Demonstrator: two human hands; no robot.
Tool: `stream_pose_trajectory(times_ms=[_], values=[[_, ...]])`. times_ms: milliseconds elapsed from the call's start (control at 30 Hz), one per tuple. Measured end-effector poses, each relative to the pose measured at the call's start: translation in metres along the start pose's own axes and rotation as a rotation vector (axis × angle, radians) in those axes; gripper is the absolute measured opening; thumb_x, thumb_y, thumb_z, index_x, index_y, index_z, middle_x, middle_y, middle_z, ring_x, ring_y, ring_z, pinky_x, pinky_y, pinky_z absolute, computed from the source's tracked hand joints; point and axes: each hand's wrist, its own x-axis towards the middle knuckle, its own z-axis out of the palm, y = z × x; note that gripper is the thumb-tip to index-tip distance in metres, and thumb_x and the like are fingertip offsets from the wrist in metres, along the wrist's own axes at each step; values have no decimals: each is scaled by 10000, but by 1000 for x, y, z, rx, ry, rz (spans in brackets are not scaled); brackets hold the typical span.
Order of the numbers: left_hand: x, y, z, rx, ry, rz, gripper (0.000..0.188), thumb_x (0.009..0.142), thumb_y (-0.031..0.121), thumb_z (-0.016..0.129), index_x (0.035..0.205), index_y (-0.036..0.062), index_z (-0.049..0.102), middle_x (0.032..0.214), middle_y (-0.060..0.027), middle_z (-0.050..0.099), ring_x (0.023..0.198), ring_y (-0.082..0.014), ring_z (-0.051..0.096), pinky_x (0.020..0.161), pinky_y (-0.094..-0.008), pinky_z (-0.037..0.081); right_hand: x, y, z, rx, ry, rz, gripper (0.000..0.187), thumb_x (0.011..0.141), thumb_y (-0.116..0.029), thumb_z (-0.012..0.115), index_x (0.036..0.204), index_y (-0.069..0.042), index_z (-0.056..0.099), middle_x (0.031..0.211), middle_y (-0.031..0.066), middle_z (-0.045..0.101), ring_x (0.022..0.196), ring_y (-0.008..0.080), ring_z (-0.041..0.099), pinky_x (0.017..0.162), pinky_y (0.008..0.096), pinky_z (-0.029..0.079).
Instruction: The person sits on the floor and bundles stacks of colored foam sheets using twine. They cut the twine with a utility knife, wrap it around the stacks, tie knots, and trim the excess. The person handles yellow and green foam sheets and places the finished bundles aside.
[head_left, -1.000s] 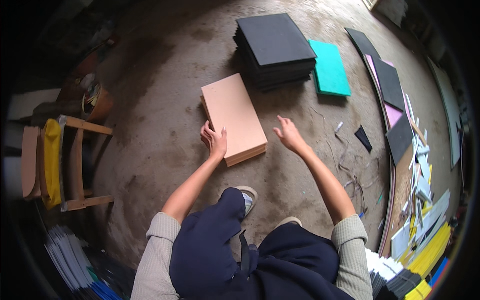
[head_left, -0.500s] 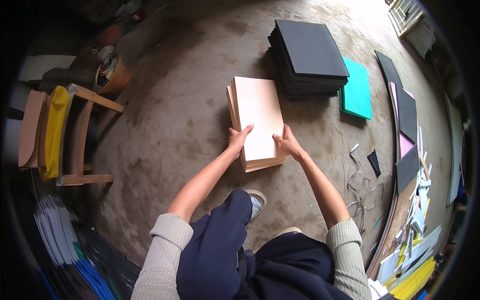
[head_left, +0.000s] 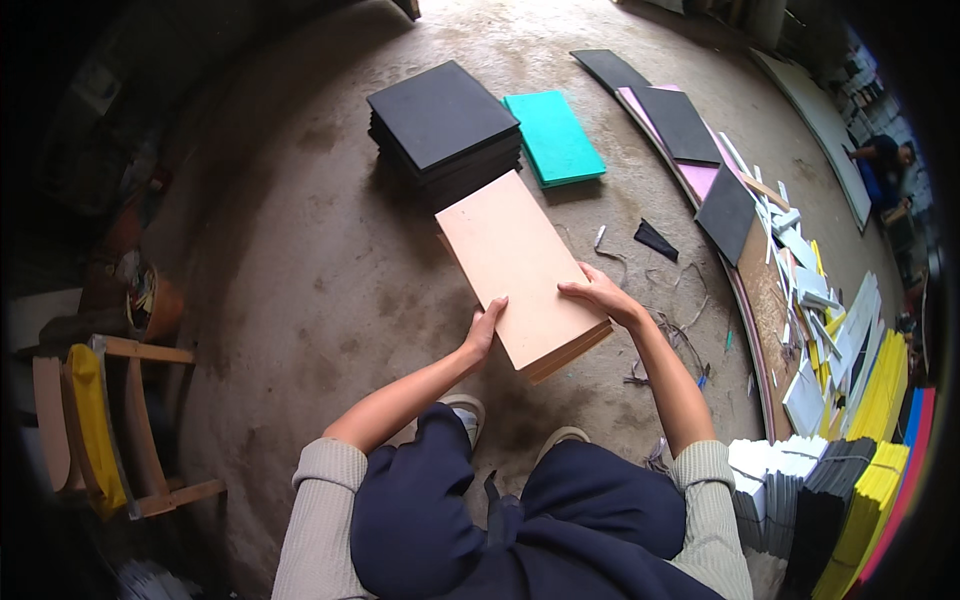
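Between my two hands is a stack of peach-coloured rectangular sheets [head_left: 525,270], tilted so that its far corner overlaps the view of the black stack. My left hand [head_left: 484,328] grips its left edge, thumb on the top sheet. On the right edge, my right hand [head_left: 604,295] is closed the same way, its thumb lying on top and its other fingers partly hidden. Beyond it stands a tall stack of black sheets [head_left: 444,115] on the concrete floor. Right beside that lies a lower stack of teal sheets [head_left: 556,138].
A black scrap [head_left: 656,240] and tangled strings lie right of my hands. Farther right are boards with black panels [head_left: 676,124] and white and yellow offcuts [head_left: 800,270]. Bundled strips [head_left: 865,490] stand at lower right, a wooden frame [head_left: 150,430] at left. Another person [head_left: 885,168] is far right.
My view has turned to the right. The peach stack has swung from nearly upright in the picture to slanting, and my hands have moved with it, still gripping both edges.
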Motion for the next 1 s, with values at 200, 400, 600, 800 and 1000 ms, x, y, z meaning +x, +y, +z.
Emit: stream_pose_trajectory(times_ms=[200, 400, 600, 800, 1000], values=[[62, 32, 48, 436, -17, 165, 948, 744, 520, 580, 1344, -22, 84, 1326, -215, 281, 1223, -279, 314, 1003, -377, 273, -73, -19, -15, -645, 783, -21, 900, 645, -387, 710, 1327, -30, 243, 1181, 239, 447, 1039, 325, 513, 881, 382, 421], [84, 54, 66, 476, -1, 261, 858, 761, 486, 582, 1331, -12, 177, 1292, -183, 325, 1184, -261, 364, 986, -347, 301, -58, 35, 21, -955, 888, 192, 879, 708, -318, 680, 1345, -23, 150, 1147, 204, 423, 1059, 343, 458, 820, 488, 424], [79, 53, 44, 581, -65, 320, 840, 776, 494, 567, 1330, -6, 182, 1311, -189, 287, 1219, -270, 310, 1002, -354, 273, -35, 31, 24, -966, 886, 231, 845, 695, -336, 672, 1300, 12, 196, 1179, 208, 401, 1065, 357, 441, 805, 506, 416], [83, 83, 54, 664, -85, 562, 769, 807, 456, 545, 1319, -15, 218, 1312, -201, 281, 1245, -280, 276, 1022, -372, 240, -18, 16, 3, -816, 877, 92, 752, 693, -317, 655, 1255, 8, 275, 1165, 222, 433, 1069, 353, 448, 879, 433, 404], [42, 194, 110, 977, -152, 1273, 582, 888, 442, 387, 1313, 57, 289, 1329, -127, 354, 1294, -252, 230, 1064, -440, 93, -55, -15, 16, -502, 932, -387, 688, 682, -227, 685, 1198, 14, 298, 1082, 215, 477, 1035, 359, 474, 876, 430, 390]])
